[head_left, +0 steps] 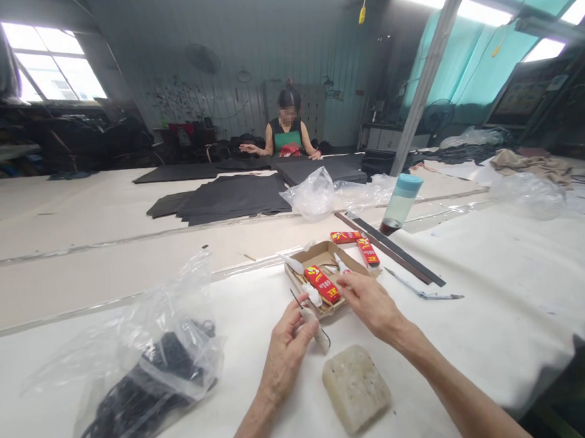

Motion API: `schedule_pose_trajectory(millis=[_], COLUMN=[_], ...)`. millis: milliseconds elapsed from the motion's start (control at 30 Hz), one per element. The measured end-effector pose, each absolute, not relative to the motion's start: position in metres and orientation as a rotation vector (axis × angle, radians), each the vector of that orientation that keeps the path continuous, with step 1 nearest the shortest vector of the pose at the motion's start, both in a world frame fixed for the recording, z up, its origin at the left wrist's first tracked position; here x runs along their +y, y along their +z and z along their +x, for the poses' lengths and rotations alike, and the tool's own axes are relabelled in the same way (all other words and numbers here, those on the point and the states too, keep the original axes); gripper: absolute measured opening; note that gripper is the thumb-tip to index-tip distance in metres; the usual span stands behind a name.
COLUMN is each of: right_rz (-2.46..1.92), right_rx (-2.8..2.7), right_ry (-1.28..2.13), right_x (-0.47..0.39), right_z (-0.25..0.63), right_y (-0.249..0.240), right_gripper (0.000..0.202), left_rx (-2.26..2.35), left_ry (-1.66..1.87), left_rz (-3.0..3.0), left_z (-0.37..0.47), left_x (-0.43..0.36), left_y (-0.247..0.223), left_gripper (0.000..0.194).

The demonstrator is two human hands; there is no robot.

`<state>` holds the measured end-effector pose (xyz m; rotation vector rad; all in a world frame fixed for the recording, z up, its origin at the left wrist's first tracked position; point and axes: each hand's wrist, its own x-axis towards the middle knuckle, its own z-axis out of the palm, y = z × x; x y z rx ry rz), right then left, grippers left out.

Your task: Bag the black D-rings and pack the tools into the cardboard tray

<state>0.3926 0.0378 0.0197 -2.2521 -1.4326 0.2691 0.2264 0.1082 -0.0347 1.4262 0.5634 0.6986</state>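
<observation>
My left hand (291,339) is closed round a pale wrapped piece (319,334) and a thin black cord (325,339), just in front of a shallow cardboard box (360,262). My right hand (371,301) reaches over the box's right side, its fingers bent together at a white bottle (342,263) with a pointed tip; its fingertips are partly hidden. In the box lie a red packet (321,284), a white spoon-like piece (294,264) and a crumpled white item (312,296). A beige block (357,389) sits nearer me.
Left: a plastic bag (148,382) of black cords. Behind the box: red packets (367,252), dark strips (394,244), a bottle with a blue lid (401,203). Right: tweezers-like tool (424,292). Beyond are black sheets (241,197) and a seated person (287,129).
</observation>
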Motion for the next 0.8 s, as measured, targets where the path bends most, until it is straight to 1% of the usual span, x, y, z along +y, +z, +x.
schedule_pose_trajectory(millis=[100, 300, 500, 667, 733, 800], right_rz=[-2.206, -1.997, -1.975, -1.962, -1.979, -2.018], right_rx=[-1.396, -1.377, -1.509, -1.417, -1.388, -1.354], right_ry=[0.253, 0.425, 0.51, 0.643, 0.635, 0.601], right_x=[0.019, 0.003, 0.019, 0.026, 0.026, 0.025], right_z=[0.382, 0.353, 0.341, 0.34, 0.339, 0.342], right_y=[0.02, 0.021, 0.018, 0.023, 0.026, 0.029], right_gripper=[0.019, 0.008, 0.009, 0.013, 0.017, 0.016], left_rx=[0.562, 0.621, 0.65, 0.59, 0.563, 0.567], left_ry=[0.734, 0.801, 0.816, 0.738, 0.747, 0.766], left_rz=[1.442, 1.44, 1.397, 1.272, 1.327, 1.411], left_z=[0.225, 0.222, 0.22, 0.22, 0.221, 0.222], left_x=[0.108, 0.106, 0.103, 0.104, 0.105, 0.106], left_y=[-0.038, -0.031, -0.02, -0.02, -0.021, -0.022], left_gripper=[0.028, 0.03, 0.025, 0.03, 0.03, 0.032])
